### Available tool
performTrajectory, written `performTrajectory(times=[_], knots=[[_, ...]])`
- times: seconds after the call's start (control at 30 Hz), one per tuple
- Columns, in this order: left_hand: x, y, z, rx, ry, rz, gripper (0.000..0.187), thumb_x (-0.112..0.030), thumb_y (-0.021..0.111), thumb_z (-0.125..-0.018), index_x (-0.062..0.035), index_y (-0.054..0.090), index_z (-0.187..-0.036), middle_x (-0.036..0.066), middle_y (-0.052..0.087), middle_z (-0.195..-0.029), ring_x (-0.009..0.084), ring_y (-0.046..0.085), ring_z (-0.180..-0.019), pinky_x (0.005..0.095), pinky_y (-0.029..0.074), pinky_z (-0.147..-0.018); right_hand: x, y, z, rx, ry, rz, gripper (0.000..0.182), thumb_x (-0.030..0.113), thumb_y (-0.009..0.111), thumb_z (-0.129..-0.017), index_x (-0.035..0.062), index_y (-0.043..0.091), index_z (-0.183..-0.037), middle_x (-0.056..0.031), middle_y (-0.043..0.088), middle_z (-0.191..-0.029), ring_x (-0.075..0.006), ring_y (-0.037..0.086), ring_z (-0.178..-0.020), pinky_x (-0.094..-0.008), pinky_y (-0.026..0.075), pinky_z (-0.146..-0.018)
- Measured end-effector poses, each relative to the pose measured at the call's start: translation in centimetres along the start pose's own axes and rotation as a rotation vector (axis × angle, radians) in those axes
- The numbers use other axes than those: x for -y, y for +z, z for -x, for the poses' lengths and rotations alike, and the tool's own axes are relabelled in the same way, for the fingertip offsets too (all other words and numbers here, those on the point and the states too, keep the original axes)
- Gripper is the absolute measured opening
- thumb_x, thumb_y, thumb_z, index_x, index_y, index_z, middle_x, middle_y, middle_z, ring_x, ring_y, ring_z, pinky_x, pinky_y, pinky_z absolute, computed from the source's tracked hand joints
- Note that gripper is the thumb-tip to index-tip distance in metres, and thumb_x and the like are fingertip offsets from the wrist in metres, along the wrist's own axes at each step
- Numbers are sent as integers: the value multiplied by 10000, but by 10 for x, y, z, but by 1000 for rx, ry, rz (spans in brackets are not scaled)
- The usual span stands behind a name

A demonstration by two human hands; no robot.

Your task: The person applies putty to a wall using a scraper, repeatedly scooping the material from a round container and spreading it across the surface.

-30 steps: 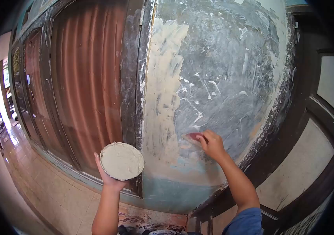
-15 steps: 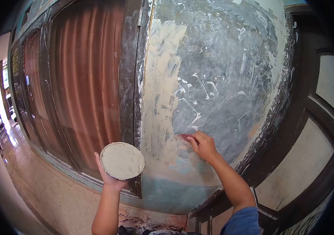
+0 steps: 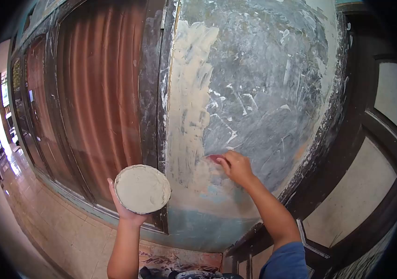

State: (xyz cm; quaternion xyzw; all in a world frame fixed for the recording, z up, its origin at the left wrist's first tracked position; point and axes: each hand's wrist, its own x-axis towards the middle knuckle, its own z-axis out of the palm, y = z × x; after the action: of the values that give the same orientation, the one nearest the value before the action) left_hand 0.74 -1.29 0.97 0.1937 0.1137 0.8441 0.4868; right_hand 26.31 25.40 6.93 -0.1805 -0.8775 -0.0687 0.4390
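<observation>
My left hand (image 3: 127, 211) supports a round bowl (image 3: 139, 212) from below and the side. Pale putty (image 3: 142, 188) fills it nearly to the rim. My right hand (image 3: 237, 167) is closed around the red handle of a putty knife (image 3: 215, 158), whose blade is hard to see against the wall. The knife is at the grey wall (image 3: 263, 116), by the right edge of a beige putty strip (image 3: 189, 83). That strip runs down along the window frame, rough and streaked, with grey showing through low down.
To the left stands a dark-framed window (image 3: 151, 93) with a reddish-brown curtain (image 3: 100, 83) behind the glass. A dark door (image 3: 347, 153) with pale panels rises on the right. Below lies a tiled floor (image 3: 63, 218), with a patterned mat (image 3: 180, 260) near my body.
My right hand and the putty knife have shifted slightly left and up along the wall. The bowl sits slightly farther left and higher in view; the camera has moved a little too.
</observation>
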Motion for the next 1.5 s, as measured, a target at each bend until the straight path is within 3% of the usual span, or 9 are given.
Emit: performTrajectory(times=[0.13,0.2,0.3,0.43,0.53,0.67,0.73,0.93,1.5], knots=[[-2,1,3,-26,-12,20,900,-853,332,-969,-165,561,-1501,100,562,-1536,383,554,-1377,604,438,-1154,2,-8,9,55,8,-62,175,235,733,-967,73,722,-901,-92,681,-838,-335,690,-778,-448,546,-642],[-2,0,2,-33,-12,19,903,-854,331,-969,-160,563,-1499,103,566,-1531,383,557,-1374,602,441,-1152,-3,7,28,232,-162,0,142,200,758,-959,67,723,-926,-91,685,-847,-313,682,-767,-438,542,-644],[-2,1,0,-22,-6,10,910,-854,334,-969,-146,567,-1492,107,575,-1520,383,561,-1366,595,446,-1147,-1,11,38,339,-198,1,103,178,753,-952,78,732,-963,-84,710,-908,-313,701,-833,-438,564,-684],[3,7,-1,5,-41,4,917,-852,341,-969,-125,576,-1476,113,590,-1503,388,567,-1356,589,453,-1141,4,-18,7,308,-240,-60,76,110,723,-916,82,717,-986,-84,708,-927,-335,697,-861,-456,561,-710],[7,25,2,-21,-53,-30,932,-864,313,-967,-124,576,-1470,123,602,-1480,371,587,-1334,568,478,-1119,22,-55,-26,182,-347,-67,191,-8,698,-827,65,717,-1002,-90,708,-955,-326,690,-907,-426,574,-761],[11,35,2,0,-80,-9,933,-861,310,-971,-116,583,-1462,125,611,-1468,370,594,-1326,561,481,-1117,59,-86,-49,148,-443,-47,227,-11,693,-806,69,718,-1016,-65,705,-982,-287,682,-947,-396,583,-782],[15,37,-2,35,-76,-25,934,-855,304,-976,-106,585,-1457,130,617,-1462,364,601,-1319,549,488,-1113,75,-92,-53,115,-609,14,228,32,690,-799,79,717,-1020,-31,688,-993,-247,669,-978,-375,586,-784],[26,52,-7,108,-70,-56,894,-828,332,-993,-107,581,-1460,133,626,-1454,368,629,-1292,553,505,-1110,91,-99,-59,208,-785,73,188,145,663,-824,84,710,-995,-37,656,-1009,-248,647,-1014,-376,584,-803],[34,59,-8,103,-35,-71,919,-823,307,-1003,-72,570,-1463,155,627,-1447,359,630,-1291,526,515,-1103,100,-102,-46,223,-884,176,273,173,658,-803,56,716,-1042,-47,655,-1049,-253,637,-1065,-375,548,-906]])
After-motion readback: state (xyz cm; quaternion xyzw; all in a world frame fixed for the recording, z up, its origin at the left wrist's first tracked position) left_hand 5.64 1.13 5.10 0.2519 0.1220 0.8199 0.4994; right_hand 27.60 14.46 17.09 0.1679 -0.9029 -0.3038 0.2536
